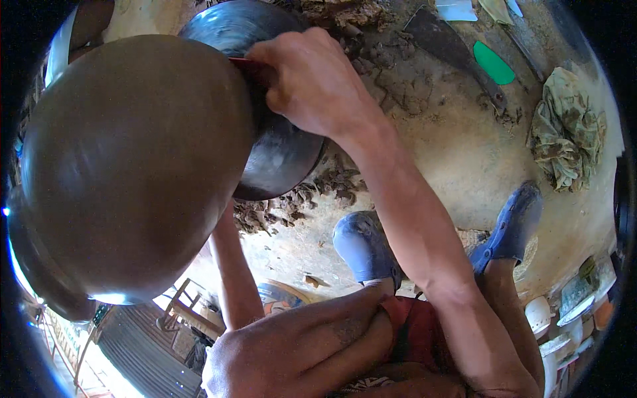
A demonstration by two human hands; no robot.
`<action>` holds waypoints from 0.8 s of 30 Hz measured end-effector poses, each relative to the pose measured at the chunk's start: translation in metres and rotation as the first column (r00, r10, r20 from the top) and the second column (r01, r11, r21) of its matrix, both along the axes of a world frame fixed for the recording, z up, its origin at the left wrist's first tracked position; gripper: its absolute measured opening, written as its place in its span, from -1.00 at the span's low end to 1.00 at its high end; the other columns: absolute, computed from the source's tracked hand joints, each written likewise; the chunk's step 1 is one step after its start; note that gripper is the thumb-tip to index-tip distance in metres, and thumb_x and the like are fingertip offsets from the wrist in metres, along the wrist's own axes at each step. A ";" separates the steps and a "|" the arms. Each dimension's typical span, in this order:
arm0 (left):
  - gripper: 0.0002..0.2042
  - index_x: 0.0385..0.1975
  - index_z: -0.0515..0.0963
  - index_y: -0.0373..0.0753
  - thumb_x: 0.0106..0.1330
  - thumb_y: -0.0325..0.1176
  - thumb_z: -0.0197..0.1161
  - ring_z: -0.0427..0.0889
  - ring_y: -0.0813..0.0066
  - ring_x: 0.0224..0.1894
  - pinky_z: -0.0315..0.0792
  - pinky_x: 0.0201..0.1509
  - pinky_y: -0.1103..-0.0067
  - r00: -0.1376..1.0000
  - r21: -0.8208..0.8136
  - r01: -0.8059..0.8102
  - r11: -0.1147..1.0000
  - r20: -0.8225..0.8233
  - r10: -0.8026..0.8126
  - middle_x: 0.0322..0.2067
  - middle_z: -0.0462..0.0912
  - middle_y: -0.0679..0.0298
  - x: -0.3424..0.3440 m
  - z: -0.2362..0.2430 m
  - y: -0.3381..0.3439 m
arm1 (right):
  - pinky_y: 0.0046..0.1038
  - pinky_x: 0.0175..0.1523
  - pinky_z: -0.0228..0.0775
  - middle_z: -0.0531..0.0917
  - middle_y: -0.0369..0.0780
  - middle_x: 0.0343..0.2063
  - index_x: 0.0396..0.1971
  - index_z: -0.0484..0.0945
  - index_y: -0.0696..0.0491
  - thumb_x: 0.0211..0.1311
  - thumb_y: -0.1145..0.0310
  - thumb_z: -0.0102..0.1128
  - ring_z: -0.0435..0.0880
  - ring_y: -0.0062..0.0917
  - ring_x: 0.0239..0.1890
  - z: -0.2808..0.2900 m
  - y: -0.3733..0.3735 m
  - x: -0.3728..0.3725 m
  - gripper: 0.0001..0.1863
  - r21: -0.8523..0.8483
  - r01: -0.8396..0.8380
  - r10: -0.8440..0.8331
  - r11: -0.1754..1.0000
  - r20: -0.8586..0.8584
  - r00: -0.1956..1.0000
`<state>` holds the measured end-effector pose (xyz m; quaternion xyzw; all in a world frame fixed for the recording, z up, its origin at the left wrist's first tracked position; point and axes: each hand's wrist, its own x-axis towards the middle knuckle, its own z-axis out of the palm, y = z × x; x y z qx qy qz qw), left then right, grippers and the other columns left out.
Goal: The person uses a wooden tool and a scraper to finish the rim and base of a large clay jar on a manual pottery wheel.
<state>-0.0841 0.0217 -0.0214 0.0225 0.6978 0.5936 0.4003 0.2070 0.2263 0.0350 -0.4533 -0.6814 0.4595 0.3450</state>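
A big round brown clay pot (133,166) fills the left of the view. It rests against a black round dish (282,156) behind it. My right hand (308,79) reaches across from the lower right and is shut on a thin red scraper (247,66), whose edge lies against the pot's upper right side. My left forearm (232,278) runs up from below and passes behind the pot, so the left hand itself is hidden.
Clay shavings (285,202) lie on the earthen floor below the dish. A large dark blade (454,50), a green plastic piece (494,63) and a crumpled muddy cloth (567,129) lie at the upper right. My feet wear blue shoes (365,245). Stacked bowls (564,308) stand at the lower right.
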 end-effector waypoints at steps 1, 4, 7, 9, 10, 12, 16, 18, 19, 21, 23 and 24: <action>-0.43 0.40 0.30 -0.13 0.56 0.09 0.08 0.66 0.21 0.13 0.53 0.27 0.20 0.997 -0.008 -0.077 0.997 -0.017 0.077 0.32 0.50 0.18 0.020 0.007 0.002 | -0.13 -0.02 0.58 0.73 0.02 -0.36 -0.11 0.76 0.07 -0.13 0.60 0.25 0.75 -0.06 -0.22 -0.001 -0.006 -0.001 -0.54 -0.014 0.008 -0.008 1.000 -0.010 1.000; -0.43 0.40 0.29 -0.13 0.57 0.09 0.07 0.66 0.21 0.12 0.53 0.27 0.20 0.984 -0.063 -0.159 0.985 0.068 0.163 0.32 0.50 0.18 0.082 0.032 -0.023 | -0.14 -0.02 0.58 0.73 0.02 -0.38 -0.12 0.76 0.09 -0.13 0.61 0.25 0.75 -0.06 -0.22 -0.001 -0.019 -0.019 -0.55 -0.038 0.011 -0.013 0.999 -0.060 0.998; -0.33 0.39 0.25 -0.11 0.53 0.29 -0.04 0.72 0.11 -0.05 0.61 0.08 0.21 0.843 -0.088 0.303 0.949 0.489 -0.224 0.18 0.60 0.10 0.152 0.044 -0.043 | -0.15 -0.01 0.58 0.74 0.02 -0.36 -0.12 0.76 0.09 -0.13 0.61 0.26 0.76 -0.07 -0.22 0.002 -0.017 0.002 -0.55 -0.023 0.053 -0.053 0.998 0.004 0.999; -0.17 0.35 0.31 -0.16 0.40 0.48 -0.08 0.72 0.01 -0.04 0.65 -0.11 0.23 0.893 -0.267 0.305 0.914 0.414 -0.178 0.09 0.62 0.00 0.149 0.064 -0.042 | -0.15 0.00 0.58 0.74 0.02 -0.35 -0.11 0.76 0.08 -0.12 0.61 0.27 0.76 -0.08 -0.21 -0.008 -0.027 -0.022 -0.55 -0.041 0.026 -0.028 0.999 -0.044 0.999; -0.16 0.39 0.27 -0.14 0.40 0.48 -0.08 0.66 -0.01 0.08 0.60 0.02 0.13 0.865 -0.177 0.262 0.949 0.479 -0.150 0.18 0.56 -0.04 0.137 0.051 -0.029 | -0.15 0.00 0.58 0.74 0.02 -0.34 -0.10 0.76 0.08 -0.12 0.61 0.27 0.76 -0.07 -0.21 -0.001 -0.020 0.000 -0.55 -0.056 0.041 -0.040 0.998 0.018 0.999; -0.18 0.41 0.29 -0.16 0.38 0.41 0.03 0.52 0.00 0.27 0.44 0.28 -0.02 0.966 -0.147 0.077 0.986 0.254 -0.037 0.33 0.45 0.04 0.084 0.033 -0.018 | -0.15 0.01 0.58 0.75 0.02 -0.32 -0.10 0.76 0.08 -0.10 0.60 0.27 0.76 -0.07 -0.21 0.000 -0.021 0.000 -0.55 -0.113 0.012 -0.009 0.994 0.031 0.999; -0.32 0.37 0.38 -0.14 0.45 0.24 0.14 0.44 0.15 0.36 0.38 0.42 0.13 0.326 -0.543 0.535 0.647 -0.574 -0.751 0.37 0.44 0.17 -0.104 -0.004 -0.053 | -0.15 0.02 0.58 0.74 0.03 -0.31 -0.08 0.76 0.07 -0.10 0.61 0.27 0.76 -0.06 -0.21 0.014 -0.030 -0.022 -0.53 -0.093 -0.009 0.004 0.996 -0.057 0.998; -0.32 0.38 0.38 -0.13 0.45 0.24 0.14 0.45 0.16 0.36 0.39 0.41 0.15 0.273 -0.576 0.486 0.657 -0.614 -0.741 0.36 0.45 0.18 -0.139 0.000 -0.085 | -0.15 0.03 0.59 0.74 0.03 -0.31 -0.07 0.76 0.06 -0.09 0.61 0.27 0.76 -0.05 -0.20 0.019 -0.041 -0.043 -0.53 -0.140 -0.042 0.026 0.989 -0.115 0.993; -0.32 0.38 0.38 -0.12 0.45 0.24 0.14 0.45 0.16 0.36 0.39 0.41 0.16 0.238 -0.590 0.462 0.662 -0.636 -0.734 0.36 0.45 0.19 -0.152 0.011 -0.095 | -0.15 0.04 0.59 0.74 0.03 -0.31 -0.06 0.76 0.06 -0.09 0.60 0.27 0.76 -0.05 -0.20 0.026 -0.044 -0.052 -0.53 -0.124 -0.052 0.034 0.991 -0.139 0.990; -0.31 0.38 0.38 -0.10 0.44 0.28 0.13 0.45 0.19 0.35 0.42 0.39 0.18 0.958 -0.131 0.193 0.972 -0.190 -0.216 0.35 0.46 0.22 -0.023 -0.032 -0.034 | -0.15 0.05 0.60 0.74 0.04 -0.31 -0.05 0.76 0.05 -0.08 0.58 0.28 0.76 -0.06 -0.20 0.002 -0.043 -0.013 -0.53 -0.099 0.015 -0.012 0.995 0.028 1.000; -0.31 0.38 0.37 -0.07 0.44 0.31 0.12 0.46 0.21 0.34 0.44 0.37 0.20 0.998 -0.115 -0.059 0.992 0.010 0.060 0.34 0.47 0.25 0.073 -0.014 -0.010 | -0.15 0.06 0.60 0.74 0.04 -0.31 -0.05 0.76 0.05 -0.08 0.57 0.28 0.76 -0.06 -0.20 -0.006 -0.039 0.001 -0.53 -0.104 0.052 -0.043 0.993 0.081 0.996; -0.30 0.39 0.34 -0.04 0.45 0.34 0.07 0.45 0.26 0.36 0.47 0.33 0.22 0.997 -0.081 -0.027 0.996 0.074 0.033 0.35 0.47 0.32 0.106 0.007 -0.012 | -0.15 0.06 0.60 0.74 0.04 -0.32 -0.05 0.76 0.05 -0.07 0.56 0.28 0.76 -0.06 -0.20 -0.004 -0.037 0.000 -0.53 -0.104 0.057 -0.050 0.993 0.075 0.996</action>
